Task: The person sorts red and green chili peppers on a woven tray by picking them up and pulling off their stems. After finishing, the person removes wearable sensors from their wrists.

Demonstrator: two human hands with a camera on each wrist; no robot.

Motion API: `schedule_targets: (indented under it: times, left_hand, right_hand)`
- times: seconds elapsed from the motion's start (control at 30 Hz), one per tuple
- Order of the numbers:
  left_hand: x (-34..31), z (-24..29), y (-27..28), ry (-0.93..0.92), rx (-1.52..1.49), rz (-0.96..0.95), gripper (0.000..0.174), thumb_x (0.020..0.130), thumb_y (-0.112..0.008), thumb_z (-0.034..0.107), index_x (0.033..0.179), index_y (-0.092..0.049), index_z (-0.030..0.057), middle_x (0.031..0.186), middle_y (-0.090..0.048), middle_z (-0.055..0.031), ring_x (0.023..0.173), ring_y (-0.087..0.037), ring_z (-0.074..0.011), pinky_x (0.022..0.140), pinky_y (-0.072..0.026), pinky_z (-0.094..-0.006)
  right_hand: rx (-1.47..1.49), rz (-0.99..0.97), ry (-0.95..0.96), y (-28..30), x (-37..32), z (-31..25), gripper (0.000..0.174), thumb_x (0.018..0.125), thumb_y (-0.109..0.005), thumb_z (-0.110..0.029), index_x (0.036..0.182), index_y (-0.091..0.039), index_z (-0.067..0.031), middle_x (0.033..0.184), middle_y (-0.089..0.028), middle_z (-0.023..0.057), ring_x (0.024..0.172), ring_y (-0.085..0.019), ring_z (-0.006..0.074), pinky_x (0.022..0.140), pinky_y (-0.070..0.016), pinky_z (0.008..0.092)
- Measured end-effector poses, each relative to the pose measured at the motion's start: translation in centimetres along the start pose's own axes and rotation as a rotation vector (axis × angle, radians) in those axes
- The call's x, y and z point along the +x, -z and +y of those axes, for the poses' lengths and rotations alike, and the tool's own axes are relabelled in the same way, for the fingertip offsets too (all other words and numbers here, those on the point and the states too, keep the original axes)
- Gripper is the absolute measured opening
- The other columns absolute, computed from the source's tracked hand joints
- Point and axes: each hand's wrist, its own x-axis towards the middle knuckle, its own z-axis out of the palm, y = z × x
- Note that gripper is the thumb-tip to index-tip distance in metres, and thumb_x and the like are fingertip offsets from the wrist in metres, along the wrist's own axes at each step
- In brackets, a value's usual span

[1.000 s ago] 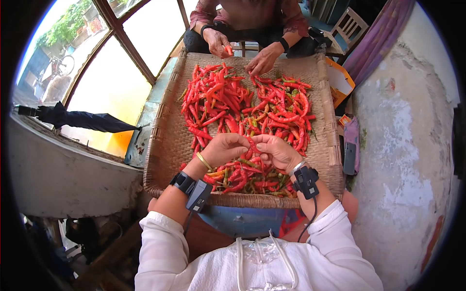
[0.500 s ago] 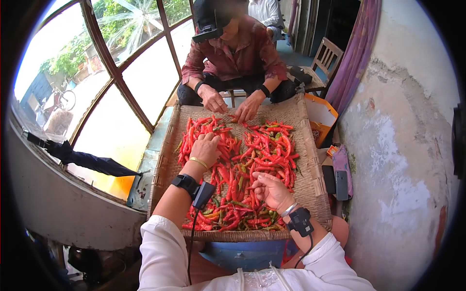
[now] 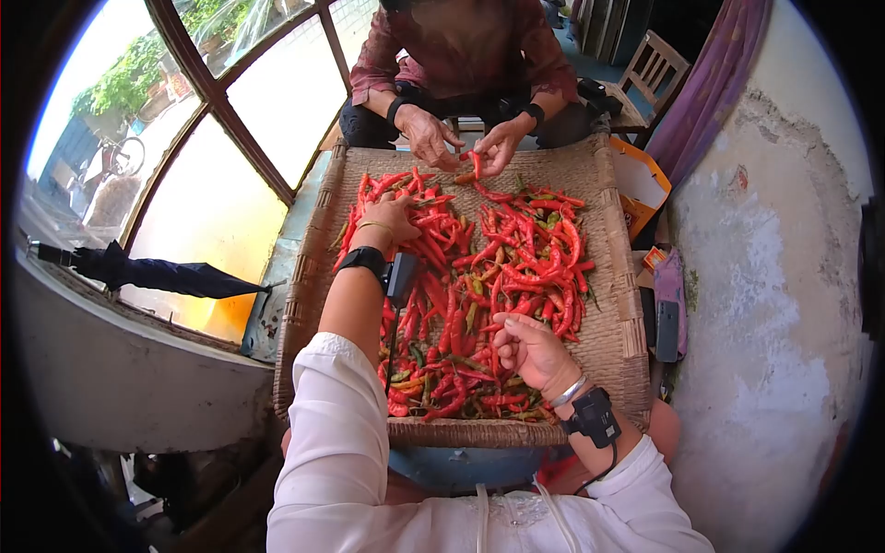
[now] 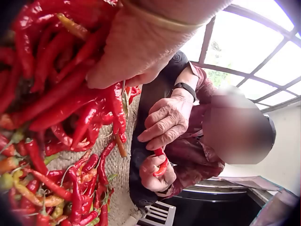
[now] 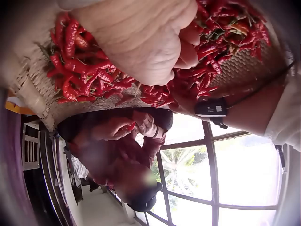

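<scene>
Red chili peppers (image 3: 530, 267) lie heaped on a woven tray (image 3: 309, 276), with some green and orange ones among them. My left hand (image 3: 392, 217) reaches into the far left heap, and its fingers touch peppers (image 4: 61, 89) there. What those fingertips hold is hidden from view. Over the near right of the tray hovers my right hand (image 3: 527, 350), its fingers loosely curled and no pepper showing between them. Across the tray, another person's hands (image 3: 498, 146) hold a red chili pepper (image 3: 477, 164) up over the far edge.
A window (image 3: 277, 111) runs along the left, with a folded dark umbrella (image 3: 175, 276) on its sill. On the right stand a rough wall (image 3: 747, 295), an orange box (image 3: 641, 184) and a phone (image 3: 667, 330). A wooden chair (image 3: 650, 74) is behind, at the right.
My hands were together on a red chili pepper, then parted. The left reached forward to the far left heap; the right stayed near. The other person's hands came up off the peppers with a chili.
</scene>
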Motion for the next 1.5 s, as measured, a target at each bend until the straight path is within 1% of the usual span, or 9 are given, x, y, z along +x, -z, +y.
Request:
schedule_targets:
  times: [0.07, 0.27, 0.53, 0.7, 1.0, 1.17, 1.37, 1.4, 1.5]
  left_hand:
    - [0.1, -0.4, -0.2, -0.027, 0.04, 0.164, 0.06, 0.056, -0.067, 0.035, 0.112, -0.051, 0.0215, 0.114, -0.047, -0.0102, 0.105, -0.047, -0.0287, 0.087, -0.0391, -0.0381]
    - [-1.8, -0.9, -1.3, -0.165, 0.05, 0.127, 0.035, 0.062, -0.06, 0.018, 0.096, -0.058, 0.0173, 0.108, -0.048, -0.0098, 0.101, -0.048, -0.0298, 0.084, -0.0405, -0.0396]
    - [-9.9, -0.7, -3.1, -0.363, 0.081, 0.137, 0.033, 0.06, -0.059, 0.012, 0.092, -0.062, 0.0184, 0.116, -0.041, -0.0099, 0.101, -0.047, -0.0304, 0.084, -0.0399, -0.039]
    - [-15.1, 1.6, -3.7, -0.415, 0.06, -0.076, 0.034, 0.06, -0.061, 0.016, 0.094, -0.061, 0.0131, 0.112, -0.044, -0.0138, 0.096, -0.051, -0.0327, 0.083, -0.0423, -0.0391]
    - [-20.9, 3.0, -5.7, -0.603, -0.163, -0.229, 0.029, 0.064, -0.061, 0.021, 0.089, -0.061, 0.0055, 0.092, -0.056, -0.0128, 0.085, -0.055, -0.0289, 0.077, -0.0437, -0.0376]
    - [-21.4, 3.8, -2.7, -0.651, -0.221, 0.096, 0.016, 0.071, -0.055, 0.018, 0.074, -0.063, 0.0043, 0.08, -0.058, -0.011, 0.08, -0.055, -0.0277, 0.072, -0.0443, -0.0357]
    - [-19.7, 2.1, -0.8, -0.284, -0.457, 0.356, 0.02, 0.075, -0.058, 0.023, 0.079, -0.063, 0.0044, 0.067, -0.06, -0.012, 0.059, -0.058, -0.0262, 0.056, -0.0454, -0.0335]
    - [-19.5, 2.3, -1.6, -0.223, -0.711, 0.329, 0.021, 0.078, -0.059, 0.022, 0.082, -0.063, 0.0016, 0.061, -0.059, -0.0093, 0.053, -0.056, -0.0159, 0.051, -0.043, -0.0276]
    - [-20.0, 5.9, -0.9, -0.212, -0.938, 0.261, 0.02, 0.079, -0.059, 0.019, 0.083, -0.062, -0.0004, 0.059, -0.057, -0.0045, 0.053, -0.052, -0.0068, 0.05, -0.0417, -0.0236]
  right_hand:
    - [0.011, 0.021, -0.001, -0.1, 0.1, -0.3, 0.019, 0.084, -0.051, -0.016, 0.1, -0.05, -0.0056, 0.072, -0.058, 0.0035, 0.057, -0.054, 0.0091, 0.046, -0.043, 0.0214]
    - [0.017, 0.082, 0.035, 0.8, 0.0, -0.3, 0.019, 0.084, -0.052, -0.017, 0.099, -0.051, -0.007, 0.069, -0.057, 0.003, 0.056, -0.052, 0.0094, 0.046, -0.0412, 0.0216]
    - [-0.039, 0.099, 0.094, 0.6, -0.4, 0.0, 0.018, 0.084, -0.052, -0.02, 0.097, -0.051, -0.0071, 0.067, -0.057, 0.0024, 0.055, -0.052, 0.0089, 0.045, -0.0417, 0.0213]
    - [-0.08, 0.059, 0.112, 0.4, -2.6, 0.4, 0.018, 0.085, -0.051, -0.018, 0.098, -0.051, -0.0065, 0.069, -0.057, 0.0025, 0.056, -0.053, 0.0096, 0.045, -0.0422, 0.0217]
    - [-0.734, 0.04, 0.061, -0.2, -6.8, 2.2, 0.019, 0.083, -0.05, -0.015, 0.097, -0.052, -0.003, 0.069, -0.056, 0.0011, 0.053, -0.052, 0.0053, 0.043, -0.0398, 0.017]
    - [-0.977, -0.113, -0.013, -1.7, -6.9, 2.8, 0.018, 0.082, -0.052, -0.01, 0.095, -0.054, 0.0008, 0.071, -0.056, 0.0017, 0.055, -0.051, 0.0061, 0.049, -0.0425, 0.0194]
    - [-1.256, -0.179, 0.26, -0.4, -5.9, 2.4, 0.018, 0.076, -0.058, -0.012, 0.089, -0.058, 0.0009, 0.069, -0.059, 0.0038, 0.063, -0.054, 0.0096, 0.061, -0.0448, 0.0257]
    - [-1.221, -0.174, 0.282, -0.9, -6.1, 1.8, 0.018, 0.077, -0.057, -0.012, 0.089, -0.058, 0.0009, 0.069, -0.058, 0.0035, 0.062, -0.054, 0.0093, 0.059, -0.0447, 0.0251]
    - [-1.065, -0.147, 0.215, -1.8, -5.6, 0.4, 0.022, 0.08, -0.056, -0.014, 0.097, -0.055, -0.0001, 0.071, -0.057, 0.0023, 0.058, -0.052, 0.0081, 0.054, -0.0436, 0.0226]
